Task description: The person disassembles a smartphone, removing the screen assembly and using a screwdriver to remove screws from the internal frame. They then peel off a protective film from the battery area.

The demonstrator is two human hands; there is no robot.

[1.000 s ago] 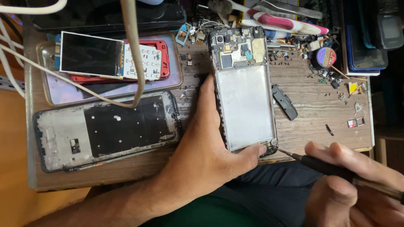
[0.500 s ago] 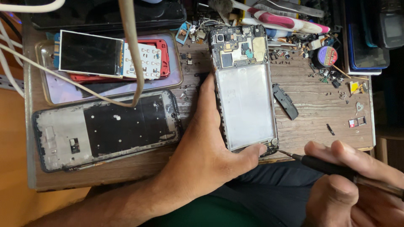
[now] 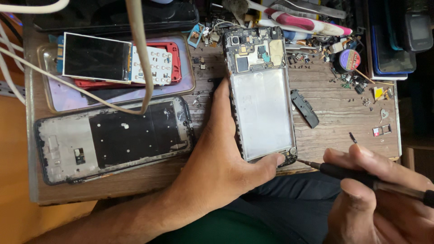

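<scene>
1. Left hand (image 3: 217,167) gripping opened phone (image 3: 262,90) along its left and bottom edges, near tabletop (image 3: 334,113) front edge.
2. Right hand (image 3: 379,199) closed around screwdriver (image 3: 357,177), tip at phone's lower right corner.
3. Bare wood right of phone.

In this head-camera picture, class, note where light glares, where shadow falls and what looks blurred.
Head view: soft, even light; pale glare on the opened phone's shiny middle plate; the left hand shades the bench beside it; the right hand and screwdriver are slightly soft near the bottom edge; the white cable close to the lens is blurred.
</scene>
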